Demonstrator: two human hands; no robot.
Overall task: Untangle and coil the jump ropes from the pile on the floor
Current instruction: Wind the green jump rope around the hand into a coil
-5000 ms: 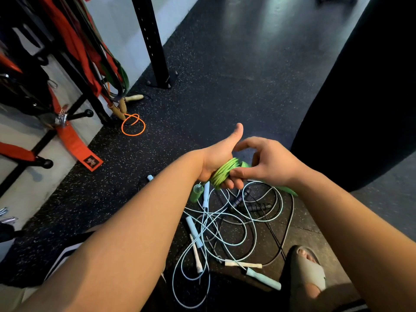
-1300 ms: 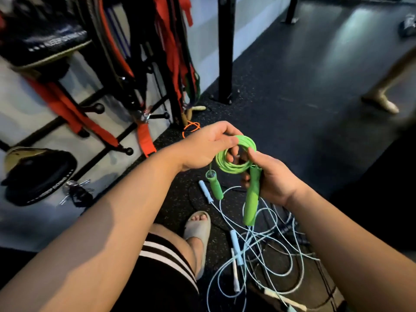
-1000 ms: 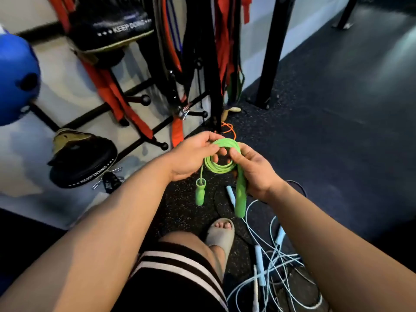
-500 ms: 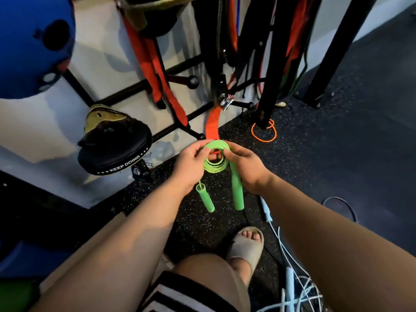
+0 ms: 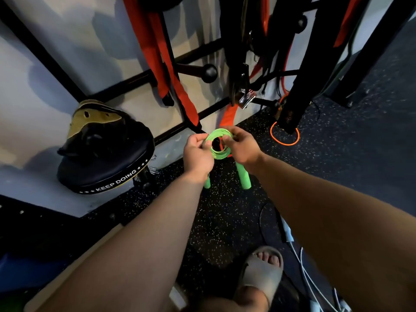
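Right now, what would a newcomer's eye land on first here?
The bright green jump rope, wound into a small coil, sits centre frame, held between left hand and right hand, green handles dangling below. To its left is a round black padded mitt reading KEEP DOING; to its right, a thin orange cord loop on the floor.

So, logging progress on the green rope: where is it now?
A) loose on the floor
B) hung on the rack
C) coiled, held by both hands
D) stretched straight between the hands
C: left hand and right hand both pinch the coiled green rope, handles dangling.
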